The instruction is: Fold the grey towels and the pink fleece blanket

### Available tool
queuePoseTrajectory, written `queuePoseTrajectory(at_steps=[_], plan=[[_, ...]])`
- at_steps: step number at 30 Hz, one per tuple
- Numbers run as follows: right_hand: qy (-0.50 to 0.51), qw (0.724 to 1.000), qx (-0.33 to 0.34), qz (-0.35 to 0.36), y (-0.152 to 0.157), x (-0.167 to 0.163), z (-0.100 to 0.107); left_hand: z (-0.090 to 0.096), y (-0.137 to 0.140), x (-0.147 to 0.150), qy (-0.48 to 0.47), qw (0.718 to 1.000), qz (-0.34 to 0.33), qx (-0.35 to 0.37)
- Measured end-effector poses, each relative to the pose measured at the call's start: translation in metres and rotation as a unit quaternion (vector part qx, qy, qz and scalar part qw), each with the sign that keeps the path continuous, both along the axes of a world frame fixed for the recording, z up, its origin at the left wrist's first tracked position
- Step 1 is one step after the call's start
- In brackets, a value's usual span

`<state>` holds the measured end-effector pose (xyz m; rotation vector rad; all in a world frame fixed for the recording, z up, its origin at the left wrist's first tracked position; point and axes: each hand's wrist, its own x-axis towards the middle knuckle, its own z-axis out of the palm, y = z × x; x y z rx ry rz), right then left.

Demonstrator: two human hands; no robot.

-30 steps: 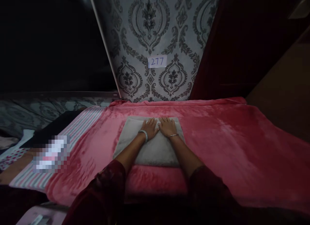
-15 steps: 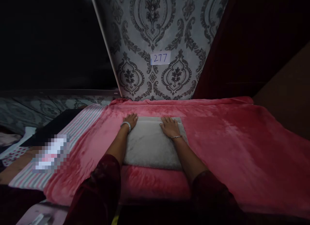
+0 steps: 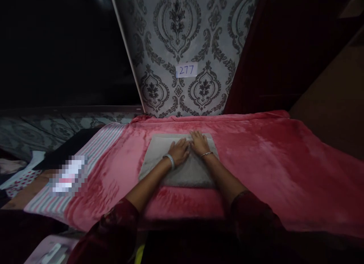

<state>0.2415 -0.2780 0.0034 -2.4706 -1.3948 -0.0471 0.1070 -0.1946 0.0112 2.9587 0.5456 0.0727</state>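
Note:
A folded grey plush cloth [image 3: 159, 154] lies flat on the pink blanket [image 3: 256, 173]. My left hand [image 3: 179, 151] rests on top of it near the middle, fingers stretched out. Right beside it, my right hand [image 3: 199, 143] lies on the cloth's far part with its fingers spread. The two hands are close together, and neither grasps anything. A thin bracelet circles each wrist.
A striped cloth [image 3: 99, 142] and a pixelated item [image 3: 69, 176] are on the left. Behind stand a dark screen [image 3: 62, 51] and a patterned wall [image 3: 176, 40] with a paper [image 3: 186, 69] marked 277. A pink object [image 3: 42, 250] sits at lower left.
My left hand has moved right from the cloth's left edge to its middle, beside my right hand. My right hand stays on the far part. The view has shifted slightly.

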Motion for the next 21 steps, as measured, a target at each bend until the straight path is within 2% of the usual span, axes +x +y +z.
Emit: queuePoseTrajectory(at_steps=[3, 7, 12, 17, 21], plan=[[-0.015, 0.999, 0.013, 0.03, -0.012, -0.02, -0.007, -0.017, -0.022, -0.005, 0.001, 1.0, -0.008, 0.021], [-0.029, 0.999, -0.003, 0.028, -0.025, -0.038, -0.023, -0.027, -0.023, -0.007, 0.009, 0.999, 0.028, 0.043], [-0.029, 0.999, -0.007, 0.022, -0.025, -0.036, -0.027, -0.019, 0.003, -0.021, 0.025, 0.996, 0.073, 0.048], [-0.014, 1.0, -0.013, 0.018, -0.025, -0.036, -0.024, -0.008, 0.036, -0.057, 0.062, 0.986, 0.147, 0.042], [-0.004, 1.0, -0.019, 0.021, -0.027, -0.039, -0.021, -0.004, 0.052, -0.087, 0.06, 0.98, 0.188, 0.018]])
